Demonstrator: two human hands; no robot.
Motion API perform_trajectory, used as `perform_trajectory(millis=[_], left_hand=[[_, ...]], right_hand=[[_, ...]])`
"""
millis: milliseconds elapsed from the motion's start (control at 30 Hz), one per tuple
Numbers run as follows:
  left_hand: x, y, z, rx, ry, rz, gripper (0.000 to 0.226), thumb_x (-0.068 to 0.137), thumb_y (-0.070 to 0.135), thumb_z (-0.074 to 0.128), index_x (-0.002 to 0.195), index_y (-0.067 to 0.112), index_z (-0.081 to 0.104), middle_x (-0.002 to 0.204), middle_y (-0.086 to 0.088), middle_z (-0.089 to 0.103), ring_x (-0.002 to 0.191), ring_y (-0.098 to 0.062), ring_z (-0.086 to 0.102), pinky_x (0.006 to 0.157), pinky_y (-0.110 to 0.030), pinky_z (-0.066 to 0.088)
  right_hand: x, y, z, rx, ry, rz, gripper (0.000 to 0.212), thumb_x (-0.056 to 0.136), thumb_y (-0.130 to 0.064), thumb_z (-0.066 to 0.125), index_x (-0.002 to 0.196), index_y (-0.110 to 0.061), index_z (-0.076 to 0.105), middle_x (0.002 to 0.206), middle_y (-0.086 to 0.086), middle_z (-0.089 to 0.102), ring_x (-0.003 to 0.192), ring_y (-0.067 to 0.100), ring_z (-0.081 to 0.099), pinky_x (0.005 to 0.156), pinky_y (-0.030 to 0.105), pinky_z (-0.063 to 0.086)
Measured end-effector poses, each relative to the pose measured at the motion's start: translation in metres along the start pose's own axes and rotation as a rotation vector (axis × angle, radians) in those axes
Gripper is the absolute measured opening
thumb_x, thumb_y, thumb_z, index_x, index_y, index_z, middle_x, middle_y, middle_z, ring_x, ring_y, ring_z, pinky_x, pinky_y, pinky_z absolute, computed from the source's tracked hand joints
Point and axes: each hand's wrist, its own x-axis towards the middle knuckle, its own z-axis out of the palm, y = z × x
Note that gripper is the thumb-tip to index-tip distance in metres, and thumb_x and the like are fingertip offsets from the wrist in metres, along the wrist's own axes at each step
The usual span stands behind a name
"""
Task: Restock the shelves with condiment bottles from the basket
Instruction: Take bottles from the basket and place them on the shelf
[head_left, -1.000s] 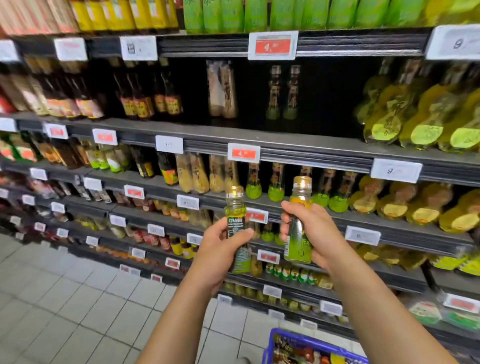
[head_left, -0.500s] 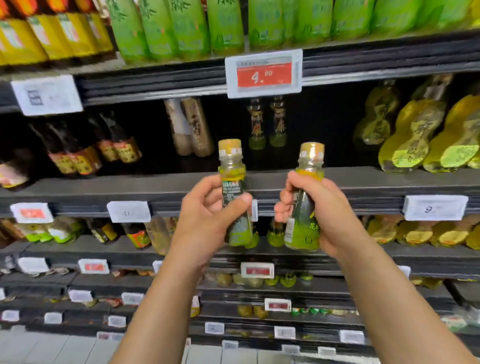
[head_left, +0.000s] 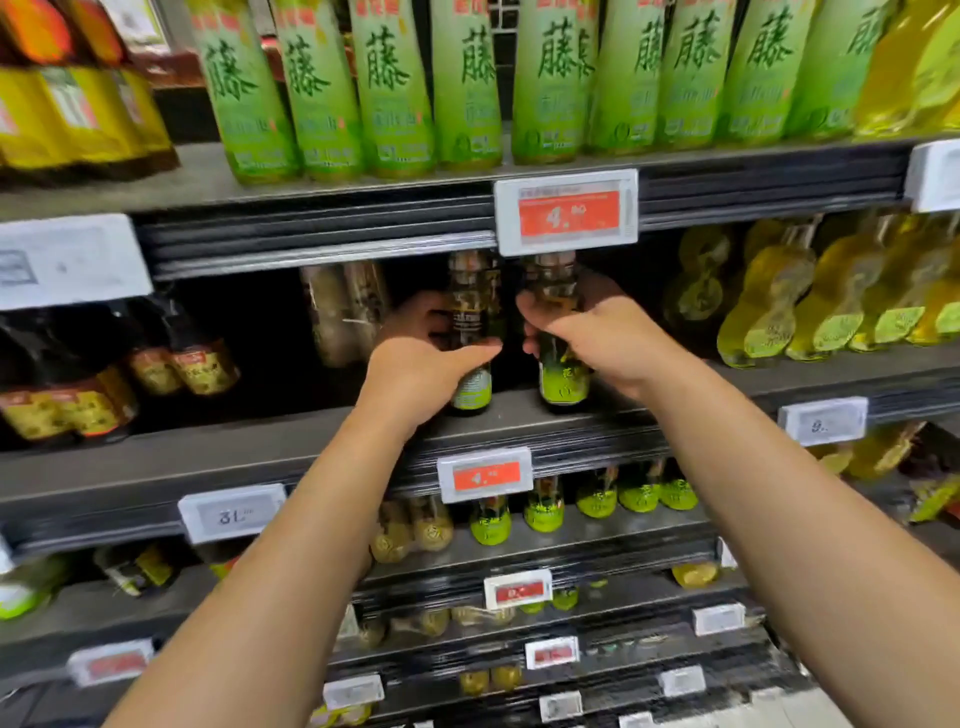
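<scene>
- Both forearms bare, reaching up and forward from near bottom edge, converging at middle shelf (head_left: 260, 441).
- Left hand (head_left: 421, 358) wrapped round left bottle (head_left: 470, 338): thumb across front, fingers curled behind; tight hold at mid-body.
- Right hand (head_left: 602, 338) wrapped round right bottle (head_left: 563, 374): fingers curled over its upper body from the right, green label showing below the hand.
- Both bottles upright, side by side, small gap between, bases at or just on the shelf surface; contact not clear. Caps hidden behind orange price tag (head_left: 566, 213) on the shelf edge above.
- Left of the bottles: pale bottles (head_left: 343, 312) further back, dark sauce bottles (head_left: 176, 358) far left.
- Right: yellow oil bottles (head_left: 779, 306), same shelf.
- Upper shelf: row of tall green bottles (head_left: 395, 88).
- Below: small green-label bottles (head_left: 543, 506) behind second orange tag (head_left: 485, 475).
</scene>
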Motion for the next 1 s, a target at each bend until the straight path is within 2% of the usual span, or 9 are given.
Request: perform_trajectory(millis=[67,133,200,433,500,633,733,800,1000], left_hand=[[0.007,-0.007,0.0,-0.11,-0.035,0.081,0.048,0.063,0.027,0.094,0.098,0.032,0.062,0.098,0.004,0.074,0.087,-0.009,0.073,0.079,-0.034,0.061],[0.011,-0.014,-0.002,-0.121,-0.043,0.083,0.057,0.055,0.035,0.094,0.101,0.034,0.06,0.101,0.006,0.073,0.089,-0.006,0.072,0.077,-0.028,0.059],[0.017,-0.021,-0.003,-0.136,-0.06,0.075,0.065,0.047,0.045,0.091,0.102,0.034,0.059,0.103,0.003,0.073,0.093,-0.009,0.073,0.081,-0.032,0.06],[0.026,-0.033,-0.005,-0.171,-0.085,0.076,0.063,0.052,0.033,0.092,0.103,0.042,0.057,0.104,0.011,0.072,0.097,-0.005,0.071,0.09,-0.038,0.06],[0.027,-0.035,-0.003,-0.157,-0.077,0.075,0.062,0.058,0.027,0.092,0.105,0.043,0.055,0.11,0.012,0.07,0.101,-0.006,0.07,0.093,-0.04,0.058],[0.026,-0.031,-0.003,-0.05,-0.06,0.073,0.067,0.069,0.025,0.092,0.119,0.037,0.049,0.121,0.006,0.066,0.112,-0.013,0.065,0.101,-0.043,0.054],[0.019,-0.029,-0.006,0.057,-0.059,0.046,0.073,0.068,0.034,0.092,0.128,0.03,0.051,0.123,0.007,0.065,0.114,-0.013,0.063,0.1,-0.038,0.052],[0.011,-0.028,-0.011,0.126,-0.051,0.021,0.071,0.07,0.036,0.091,0.129,0.027,0.051,0.115,0.011,0.063,0.111,-0.012,0.062,0.096,-0.032,0.051],[-0.034,-0.031,-0.029,0.314,0.062,0.054,0.041,0.087,0.039,0.073,0.119,0.016,0.063,0.11,0.001,0.067,0.098,-0.013,0.064,0.088,-0.032,0.054]], right_hand=[[0.008,0.004,0.005,-0.008,0.004,-0.022,0.005,0.086,-0.029,0.074,0.084,-0.026,0.071,0.073,-0.003,0.069,0.065,0.018,0.066,0.066,0.032,0.056],[0.015,0.01,0.009,-0.025,0.025,-0.03,0.009,0.087,-0.029,0.072,0.087,-0.022,0.067,0.071,-0.005,0.068,0.064,0.018,0.065,0.066,0.03,0.053],[0.022,0.018,0.011,-0.062,0.055,-0.05,0.01,0.092,-0.024,0.072,0.088,-0.018,0.065,0.07,-0.006,0.068,0.062,0.015,0.065,0.064,0.026,0.053],[0.033,0.037,0.008,-0.153,0.137,-0.052,0.013,0.095,-0.017,0.071,0.094,-0.009,0.061,0.07,-0.007,0.07,0.063,0.013,0.066,0.067,0.024,0.053],[0.033,0.038,0.007,-0.187,0.125,-0.044,0.021,0.092,-0.023,0.072,0.098,-0.006,0.062,0.074,-0.003,0.071,0.069,0.015,0.069,0.073,0.026,0.054],[0.028,0.044,0.007,-0.352,0.081,0.022,0.024,0.089,-0.041,0.072,0.091,-0.017,0.07,0.085,-0.002,0.077,0.085,0.011,0.072,0.083,0.028,0.049],[0.016,0.044,0.002,-0.457,0.121,0.128,0.06,0.064,-0.063,0.078,0.112,-0.028,0.07,0.104,-0.01,0.075,0.099,0.009,0.07,0.088,0.028,0.052],[0.007,0.041,-0.003,-0.515,0.128,0.142,0.076,0.059,-0.064,0.082,0.124,-0.03,0.067,0.113,-0.012,0.074,0.105,0.007,0.068,0.095,0.032,0.055],[-0.028,0.034,-0.016,-0.932,0.144,0.22,0.07,0.07,-0.064,0.08,0.117,-0.014,0.064,0.114,0.0,0.067,0.104,0.018,0.064,0.094,0.04,0.055]])
